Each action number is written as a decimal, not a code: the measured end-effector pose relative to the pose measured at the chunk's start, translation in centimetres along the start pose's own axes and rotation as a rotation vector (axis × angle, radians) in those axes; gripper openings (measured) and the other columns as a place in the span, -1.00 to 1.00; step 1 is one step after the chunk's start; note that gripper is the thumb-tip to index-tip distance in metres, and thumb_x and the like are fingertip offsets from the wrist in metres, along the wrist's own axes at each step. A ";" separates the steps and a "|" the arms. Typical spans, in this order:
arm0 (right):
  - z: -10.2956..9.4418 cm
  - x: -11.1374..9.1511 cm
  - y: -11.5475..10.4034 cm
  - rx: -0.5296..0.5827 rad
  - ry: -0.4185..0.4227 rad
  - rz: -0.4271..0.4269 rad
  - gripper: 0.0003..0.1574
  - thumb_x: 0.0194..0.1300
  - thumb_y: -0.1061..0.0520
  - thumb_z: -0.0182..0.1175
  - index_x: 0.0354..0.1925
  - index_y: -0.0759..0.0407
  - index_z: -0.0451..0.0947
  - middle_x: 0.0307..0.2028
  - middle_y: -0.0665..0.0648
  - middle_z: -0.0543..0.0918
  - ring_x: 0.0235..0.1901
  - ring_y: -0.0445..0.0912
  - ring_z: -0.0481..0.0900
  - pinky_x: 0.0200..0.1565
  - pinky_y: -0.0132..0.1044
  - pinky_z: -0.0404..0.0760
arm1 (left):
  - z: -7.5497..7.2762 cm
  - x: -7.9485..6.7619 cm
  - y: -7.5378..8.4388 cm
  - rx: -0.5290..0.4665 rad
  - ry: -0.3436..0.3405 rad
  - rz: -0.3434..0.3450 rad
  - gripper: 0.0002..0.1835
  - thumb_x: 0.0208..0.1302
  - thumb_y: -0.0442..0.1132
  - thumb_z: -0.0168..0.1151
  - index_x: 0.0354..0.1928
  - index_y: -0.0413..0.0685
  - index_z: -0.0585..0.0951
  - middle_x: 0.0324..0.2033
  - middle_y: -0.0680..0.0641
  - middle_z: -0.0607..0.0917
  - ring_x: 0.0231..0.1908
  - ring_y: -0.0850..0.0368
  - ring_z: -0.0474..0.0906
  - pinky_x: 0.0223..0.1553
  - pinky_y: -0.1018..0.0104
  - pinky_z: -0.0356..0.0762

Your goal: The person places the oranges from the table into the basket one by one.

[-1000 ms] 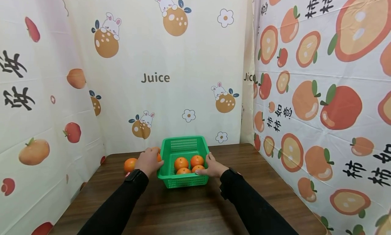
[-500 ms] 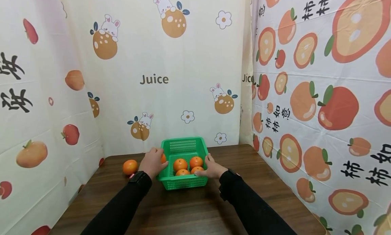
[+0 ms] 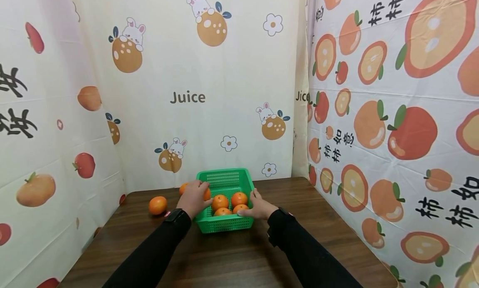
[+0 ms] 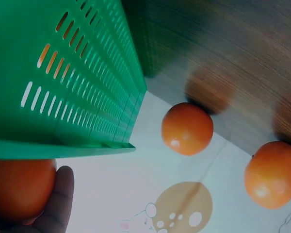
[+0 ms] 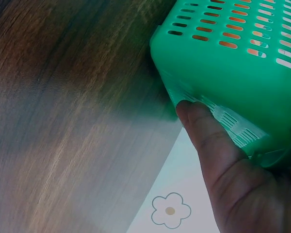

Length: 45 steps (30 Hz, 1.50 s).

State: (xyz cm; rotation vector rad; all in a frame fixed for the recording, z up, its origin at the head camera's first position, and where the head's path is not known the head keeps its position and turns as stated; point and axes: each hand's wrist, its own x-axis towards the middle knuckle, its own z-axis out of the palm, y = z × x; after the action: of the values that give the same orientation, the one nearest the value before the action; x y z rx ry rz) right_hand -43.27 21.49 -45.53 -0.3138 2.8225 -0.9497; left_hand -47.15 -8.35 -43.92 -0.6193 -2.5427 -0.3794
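Observation:
A green plastic basket (image 3: pixel 224 225) with slotted walls stands on the table, several oranges (image 3: pixel 220 202) inside it. My left hand (image 3: pixel 192 199) grips another orange (image 3: pixel 207 194) above the basket's left side. In the left wrist view, that orange (image 4: pixel 20 189) shows past the basket rim, a fingertip curled against it. At the right wall, my right hand (image 3: pixel 260 207) holds the basket, thumb over the rim and fingers along the outside. The right wrist view shows those fingers (image 5: pixel 203 131) against the green wall.
Left of the basket, one orange (image 3: pixel 158 205) lies on the dark wooden table (image 3: pixel 224 259). A second loose orange (image 3: pixel 183 188) lies farther back, partly behind my left hand. Fruit-printed cloths (image 3: pixel 232 71) hang along the table's back and sides.
My left hand has moved right with its orange, from beside the basket to over its left side. The loose orange at the back has come into sight. My right hand stays on the basket.

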 end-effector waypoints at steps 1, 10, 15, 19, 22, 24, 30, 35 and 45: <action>0.0 -0.1 -0.1 0.001 0.001 0.001 0.46 0.36 -0.47 0.31 0.72 0.27 -0.21 0.74 0.27 -0.30 0.66 0.27 0.08 0.55 0.20 0.26 | 0.1 0.0 0.0 0.010 0.005 0.010 -0.39 0.23 0.04 0.57 0.27 -0.01 0.65 0.11 -0.20 0.69 0.06 -0.14 0.61 0.14 -0.06 0.66; -0.3 -0.6 -0.5 0.007 0.001 0.002 0.46 0.37 -0.47 0.28 0.72 0.28 -0.22 0.74 0.27 -0.31 0.66 0.28 0.05 0.56 0.22 0.23 | 1.1 0.4 0.2 0.134 0.023 0.115 -0.41 0.23 0.16 0.54 0.21 0.04 0.69 0.07 -0.16 0.71 0.03 -0.19 0.60 0.17 -0.11 0.61; -0.2 -0.7 -0.5 0.001 -0.002 -0.003 0.46 0.37 -0.48 0.28 0.72 0.28 -0.23 0.74 0.28 -0.31 0.66 0.28 0.06 0.56 0.22 0.23 | 1.7 0.4 0.4 0.116 -0.016 0.114 -0.44 0.28 0.14 0.50 0.23 0.07 0.68 0.12 -0.17 0.69 0.06 -0.20 0.58 0.11 -0.13 0.63; -0.2 -0.5 -0.5 0.005 -0.006 -0.001 0.47 0.37 -0.49 0.28 0.72 0.28 -0.23 0.73 0.28 -0.31 0.66 0.27 0.05 0.57 0.21 0.23 | 2.3 0.5 0.4 0.114 -0.007 0.121 -0.47 0.30 0.14 0.48 0.22 0.10 0.68 0.11 -0.15 0.68 0.04 -0.18 0.57 0.06 -0.10 0.63; -0.2 -0.4 -0.4 0.009 -0.008 0.002 0.47 0.37 -0.48 0.28 0.72 0.28 -0.24 0.74 0.27 -0.32 0.67 0.25 0.03 0.57 0.20 0.22 | 2.5 0.6 0.4 0.107 -0.002 0.124 -0.49 0.32 0.13 0.46 0.21 0.10 0.68 0.10 -0.15 0.66 0.03 -0.17 0.56 0.08 -0.08 0.62; -0.3 -0.2 -0.4 0.010 -0.008 0.004 0.47 0.37 -0.48 0.28 0.72 0.27 -0.24 0.74 0.27 -0.32 0.67 0.25 0.03 0.57 0.21 0.21 | 2.6 0.7 0.4 0.092 -0.006 0.116 -0.50 0.31 0.11 0.47 0.21 0.10 0.69 0.09 -0.15 0.64 0.02 -0.17 0.55 0.09 -0.07 0.61; -0.4 0.1 -0.4 0.009 -0.006 0.002 0.46 0.38 -0.47 0.29 0.72 0.27 -0.24 0.74 0.26 -0.33 0.67 0.25 0.05 0.57 0.22 0.23 | 2.3 1.1 0.6 0.049 -0.072 0.061 -0.52 0.30 0.10 0.50 0.20 0.14 0.72 0.09 -0.15 0.58 0.01 -0.13 0.50 0.07 -0.03 0.60; -0.6 0.4 -0.4 0.003 -0.003 0.006 0.46 0.38 -0.46 0.29 0.72 0.27 -0.24 0.74 0.26 -0.34 0.68 0.24 0.00 0.58 0.21 0.21 | 2.0 1.3 0.8 0.034 -0.116 0.030 -0.52 0.30 0.08 0.52 0.21 0.14 0.73 0.09 -0.17 0.59 0.00 -0.13 0.50 0.08 -0.06 0.59; 0.0 0.7 0.2 -0.010 0.003 0.013 0.51 0.33 -0.51 0.31 0.72 0.28 -0.22 0.73 0.28 -0.31 0.66 0.26 0.07 0.55 0.22 0.25 | 2.6 1.1 0.7 0.032 -0.217 0.000 -0.51 0.32 0.04 0.50 0.25 0.12 0.71 0.07 -0.15 0.63 -0.02 -0.11 0.54 0.12 -0.08 0.59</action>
State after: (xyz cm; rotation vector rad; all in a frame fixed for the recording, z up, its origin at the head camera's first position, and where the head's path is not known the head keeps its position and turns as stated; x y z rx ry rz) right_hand -43.95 21.49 -45.75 -0.2944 2.8296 -0.9341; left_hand -48.67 -6.42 -45.42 -0.6819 -2.7487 -0.2833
